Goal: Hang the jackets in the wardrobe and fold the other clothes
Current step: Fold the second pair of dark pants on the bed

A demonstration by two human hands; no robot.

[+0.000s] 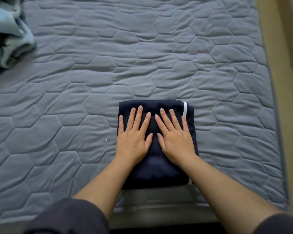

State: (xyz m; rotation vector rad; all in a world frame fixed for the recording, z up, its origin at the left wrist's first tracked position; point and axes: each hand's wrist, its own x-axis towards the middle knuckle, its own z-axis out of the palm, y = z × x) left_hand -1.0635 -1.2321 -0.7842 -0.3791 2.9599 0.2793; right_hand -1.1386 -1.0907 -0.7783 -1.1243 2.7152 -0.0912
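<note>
Both hands, left (133, 134) and right (173, 135), are laid flat with fingers straight on the folded navy garment (156, 171) on the bed (74, 98), grasping nothing. Folding looks basically done; next it probably gets set aside and the crumpled blue pile (5, 38) gets tackled.

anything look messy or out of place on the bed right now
Only the light blue clothing lies crumpled at the far left of the bed. The navy garment sits folded square under the flat left hand and right hand.
</note>
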